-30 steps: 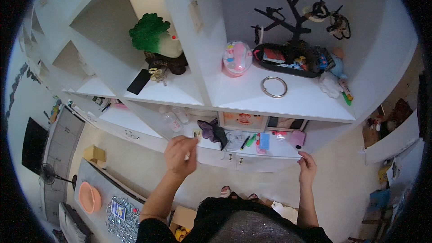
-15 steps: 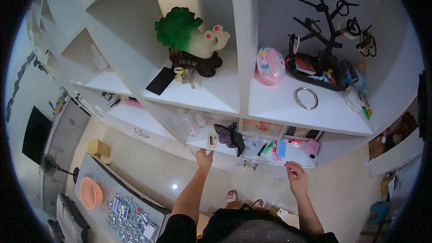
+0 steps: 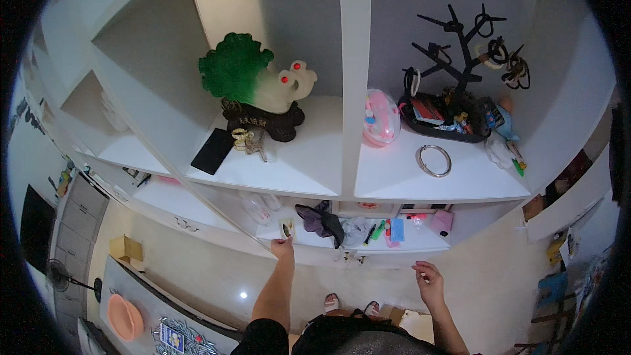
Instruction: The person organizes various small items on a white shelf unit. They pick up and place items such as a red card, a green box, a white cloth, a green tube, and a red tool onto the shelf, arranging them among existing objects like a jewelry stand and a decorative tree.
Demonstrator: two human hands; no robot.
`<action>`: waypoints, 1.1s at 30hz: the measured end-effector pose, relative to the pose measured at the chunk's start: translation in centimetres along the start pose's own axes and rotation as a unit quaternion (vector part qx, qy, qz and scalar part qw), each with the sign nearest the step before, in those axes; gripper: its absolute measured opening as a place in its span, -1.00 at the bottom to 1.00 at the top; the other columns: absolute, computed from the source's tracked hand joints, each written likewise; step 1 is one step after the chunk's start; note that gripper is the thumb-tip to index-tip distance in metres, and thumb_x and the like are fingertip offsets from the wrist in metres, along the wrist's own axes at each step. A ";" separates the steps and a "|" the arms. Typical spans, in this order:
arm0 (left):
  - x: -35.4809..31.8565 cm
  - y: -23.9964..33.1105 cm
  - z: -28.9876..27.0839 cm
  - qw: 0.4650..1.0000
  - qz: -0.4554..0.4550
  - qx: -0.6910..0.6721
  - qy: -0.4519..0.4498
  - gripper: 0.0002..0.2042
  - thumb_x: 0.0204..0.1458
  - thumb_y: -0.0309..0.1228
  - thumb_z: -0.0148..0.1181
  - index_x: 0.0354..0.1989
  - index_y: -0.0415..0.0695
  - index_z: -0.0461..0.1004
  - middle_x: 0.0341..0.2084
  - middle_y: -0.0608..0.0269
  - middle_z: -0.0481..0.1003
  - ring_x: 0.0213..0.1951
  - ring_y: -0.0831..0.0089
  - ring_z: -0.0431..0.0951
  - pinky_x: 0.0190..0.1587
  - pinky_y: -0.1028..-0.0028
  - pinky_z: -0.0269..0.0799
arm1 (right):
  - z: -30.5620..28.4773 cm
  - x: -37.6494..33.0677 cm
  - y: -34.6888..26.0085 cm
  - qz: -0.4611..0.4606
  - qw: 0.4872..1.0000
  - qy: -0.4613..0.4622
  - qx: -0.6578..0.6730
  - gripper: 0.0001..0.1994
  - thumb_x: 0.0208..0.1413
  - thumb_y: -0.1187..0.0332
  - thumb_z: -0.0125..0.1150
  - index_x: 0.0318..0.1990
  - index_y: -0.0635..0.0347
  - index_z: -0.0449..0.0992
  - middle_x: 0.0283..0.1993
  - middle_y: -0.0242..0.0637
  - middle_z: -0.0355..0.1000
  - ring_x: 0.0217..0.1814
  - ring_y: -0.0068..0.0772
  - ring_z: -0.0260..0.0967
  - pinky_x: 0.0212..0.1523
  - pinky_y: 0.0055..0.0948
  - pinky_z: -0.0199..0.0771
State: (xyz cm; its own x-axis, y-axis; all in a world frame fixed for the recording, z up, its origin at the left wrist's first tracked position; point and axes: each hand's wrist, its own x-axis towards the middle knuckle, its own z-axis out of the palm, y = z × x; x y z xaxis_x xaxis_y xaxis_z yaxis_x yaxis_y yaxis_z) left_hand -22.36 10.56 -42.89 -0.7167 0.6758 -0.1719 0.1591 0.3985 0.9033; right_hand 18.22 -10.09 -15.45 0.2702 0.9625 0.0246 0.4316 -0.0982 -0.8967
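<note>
A small pale card (image 3: 287, 229) is seen on the lower shelf (image 3: 426, 241), apparently at the fingertips of the left hand (image 3: 282, 248); whether it is pinched cannot be told. The right hand (image 3: 429, 283) is held half-spread, fingers loosely curled.

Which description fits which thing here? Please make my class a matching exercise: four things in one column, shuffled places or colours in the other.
Things
1. Cabbage ornament
2. Silver ring
3. Basin
4. Small card

Descriptions
A. On the lower shelf, close to the left hand
B. Orange, on the grey table
C. Green and white, on a dark base
D. Lying in front of the black tree-shaped stand

Right pairs: 1-C, 2-D, 3-B, 4-A
</note>
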 end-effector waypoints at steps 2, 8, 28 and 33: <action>3.5 -5.4 0.4 0.992 0.027 -0.095 0.083 -0.62 -0.32 -0.48 0.41 -0.42 -0.20 0.26 -0.61 0.14 0.38 -0.74 0.38 0.39 -0.74 0.40 0.32 | 1.4 0.9 -0.4 -0.034 0.999 -0.034 0.001 -0.76 -0.04 0.61 0.06 -0.22 0.14 0.54 -0.03 -0.23 0.38 -0.08 -0.38 0.36 -0.26 -0.51 0.42; -1.5 4.3 -2.1 0.979 -0.175 -0.096 -0.048 -0.65 -0.23 -0.50 0.34 -0.30 -0.26 0.30 -0.63 0.10 0.41 -0.72 0.36 0.43 -0.76 0.37 0.39 | 2.7 1.8 -1.4 -0.041 0.995 -0.086 0.005 -0.75 -0.02 0.58 0.08 -0.17 0.12 0.53 -0.02 -0.25 0.38 -0.04 -0.35 0.36 -0.19 -0.48 0.44; -22.7 36.5 -14.9 0.696 0.370 -0.012 -0.615 -0.85 -0.07 -0.44 0.26 -0.43 -0.25 0.44 -0.53 0.31 0.44 -0.47 0.61 0.38 -0.40 0.57 0.32 | -1.5 3.4 -17.3 -0.232 0.966 -0.116 -0.014 -0.58 0.03 0.38 0.20 0.08 0.10 0.34 -0.24 -0.32 0.46 -0.43 -0.56 0.30 -0.41 -0.60 0.37; -23.1 38.1 -14.1 0.731 0.233 -0.223 -0.601 -0.93 0.04 -0.50 0.12 -0.35 -0.24 0.41 -0.53 0.33 0.46 -0.50 0.68 0.40 -0.46 0.66 0.32 | -4.2 5.1 -20.6 -0.223 0.972 -0.036 0.067 -0.66 0.00 0.50 0.20 -0.02 0.18 0.41 -0.46 -0.41 0.39 -0.49 -0.70 0.29 -0.49 -0.65 0.33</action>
State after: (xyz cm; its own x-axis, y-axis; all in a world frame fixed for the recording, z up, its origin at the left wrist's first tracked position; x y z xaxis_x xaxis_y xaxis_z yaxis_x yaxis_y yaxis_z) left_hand -9.28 1.39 1.07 0.5021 0.8373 0.2163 -0.2339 -0.1094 0.9661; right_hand 14.34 -4.24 5.05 0.0192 0.9178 0.3967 0.3756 0.3611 -0.8536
